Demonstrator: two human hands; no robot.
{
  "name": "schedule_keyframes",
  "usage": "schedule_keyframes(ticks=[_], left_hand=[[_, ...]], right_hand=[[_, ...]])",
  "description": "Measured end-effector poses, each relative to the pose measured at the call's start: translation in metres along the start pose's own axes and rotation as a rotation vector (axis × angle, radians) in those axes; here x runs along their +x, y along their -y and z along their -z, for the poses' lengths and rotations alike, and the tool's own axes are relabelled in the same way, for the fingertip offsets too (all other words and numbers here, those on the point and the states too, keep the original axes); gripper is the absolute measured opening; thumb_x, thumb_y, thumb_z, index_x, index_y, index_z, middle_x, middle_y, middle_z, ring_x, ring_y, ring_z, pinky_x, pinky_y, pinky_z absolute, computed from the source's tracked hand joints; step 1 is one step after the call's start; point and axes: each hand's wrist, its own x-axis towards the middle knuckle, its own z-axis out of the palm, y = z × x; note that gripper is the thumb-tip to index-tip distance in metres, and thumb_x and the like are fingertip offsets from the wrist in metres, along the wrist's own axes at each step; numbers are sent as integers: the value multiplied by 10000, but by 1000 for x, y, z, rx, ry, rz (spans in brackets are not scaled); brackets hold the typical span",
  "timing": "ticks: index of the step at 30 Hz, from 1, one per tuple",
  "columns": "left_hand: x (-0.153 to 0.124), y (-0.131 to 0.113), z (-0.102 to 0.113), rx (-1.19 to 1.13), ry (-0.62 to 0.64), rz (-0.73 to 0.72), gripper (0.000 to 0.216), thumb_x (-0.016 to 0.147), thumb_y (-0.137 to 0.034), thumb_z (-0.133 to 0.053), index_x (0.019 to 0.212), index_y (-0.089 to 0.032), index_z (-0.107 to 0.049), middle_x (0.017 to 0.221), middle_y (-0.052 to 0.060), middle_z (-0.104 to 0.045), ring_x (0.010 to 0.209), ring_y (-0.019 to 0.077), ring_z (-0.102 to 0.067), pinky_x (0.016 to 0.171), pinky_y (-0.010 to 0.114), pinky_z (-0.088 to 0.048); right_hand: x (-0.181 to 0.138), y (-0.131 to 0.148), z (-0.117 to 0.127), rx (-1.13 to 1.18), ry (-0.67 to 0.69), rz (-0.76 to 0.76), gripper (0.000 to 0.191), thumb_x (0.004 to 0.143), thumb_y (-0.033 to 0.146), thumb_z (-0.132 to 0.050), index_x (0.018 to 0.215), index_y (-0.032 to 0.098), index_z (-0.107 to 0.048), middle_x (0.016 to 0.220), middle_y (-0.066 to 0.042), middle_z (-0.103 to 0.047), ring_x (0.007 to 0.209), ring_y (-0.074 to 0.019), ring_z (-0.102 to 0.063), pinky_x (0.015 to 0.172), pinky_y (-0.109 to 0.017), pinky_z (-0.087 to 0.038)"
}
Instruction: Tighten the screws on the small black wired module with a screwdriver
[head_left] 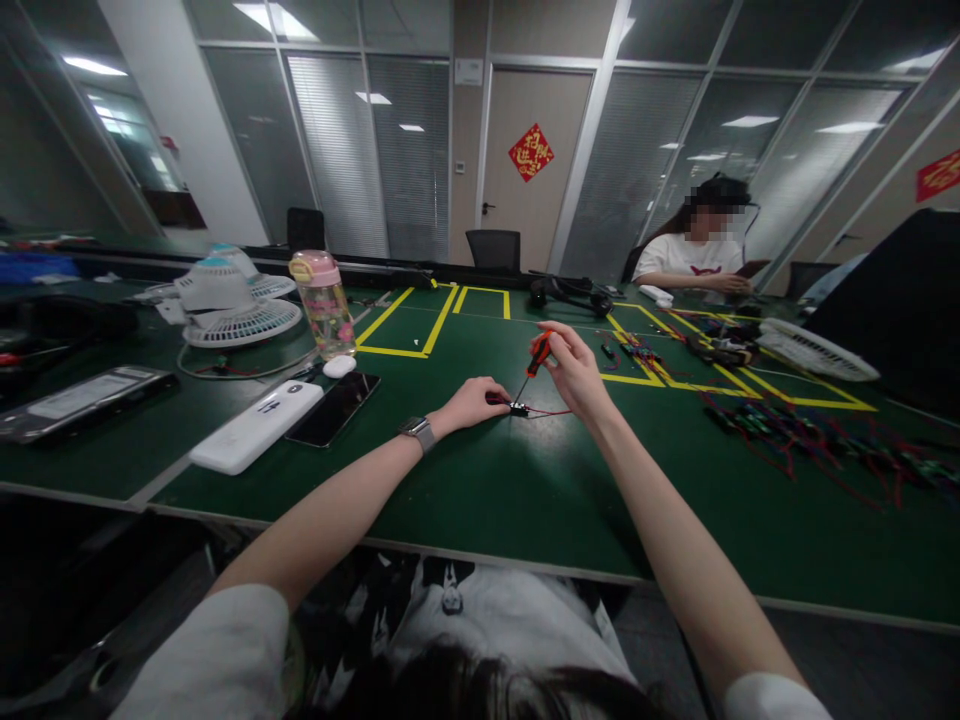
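Observation:
My right hand [574,362] grips a screwdriver [538,355] with a red and black handle. Its thin shaft slants down to the left, and the tip meets a small black connector block [519,409] on the green table. At the block's left side, my left hand [478,403] has its fingers closed on dark wires that run into it. A thin red wire [551,413] leads from the block's right side and passes below my right hand. Whether the tip sits in a screw is too small to tell.
On the left of the green table [480,510] are a white power bank [259,425], a black phone [335,408], a bottle [324,305] and white fans [240,320]. Wired parts [825,440] lie in a heap at right. Across the table sits a person [694,250].

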Motion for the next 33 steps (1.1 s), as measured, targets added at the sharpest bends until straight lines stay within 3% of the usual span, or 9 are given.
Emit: schedule_keyframes(ticks=[4,11,18,25,29,33], left_hand=[[0,0,0,-1,-2,11,161,862,-282,-745,976,-189,-812,983,59,-753,922,208,-686,846,288,-524],[-1,-1,0,-5,0,11,152,857,-245,-749,973,-173,-815,974,66,-755,921,210,-688,848,286,-521],[0,-2,1,-4,5,12,159,865,-253,-735,981,-172,-809,986,65,-758,926,209,-687,853,295,-524],[0,-2,1,-21,8,14,153,865,-260,-743,975,-175,-806,992,66,-755,932,210,-690,846,292,-525],[0,0,0,-17,6,5,143,869,-276,-739,957,-188,-809,986,61,-757,932,212,-689,862,305,-519],[1,2,-1,-9,12,9,164,877,-300,-733,965,-185,-810,995,65,-758,938,211,-685,873,314,-512]], right_hand=[[0,-1,0,12,-9,-1,378,806,602,-745,1007,292,-662,892,-11,-715,872,-189,-685,802,-338,-559],[-1,-1,-1,13,-17,22,339,770,566,-804,918,284,-687,749,22,-635,712,-163,-612,690,-313,-557],[-2,-1,-4,87,-5,0,381,794,601,-778,986,292,-663,878,6,-705,841,-164,-673,810,-326,-561],[-1,2,-3,5,-36,17,386,727,597,-820,887,277,-675,746,27,-614,699,-155,-586,671,-300,-543],[-1,3,-2,-8,-16,19,386,781,597,-768,996,289,-680,825,-1,-666,789,-180,-633,685,-313,-545],[-1,0,-3,27,-31,17,379,780,612,-763,938,285,-655,855,-4,-682,825,-182,-654,732,-329,-555]])
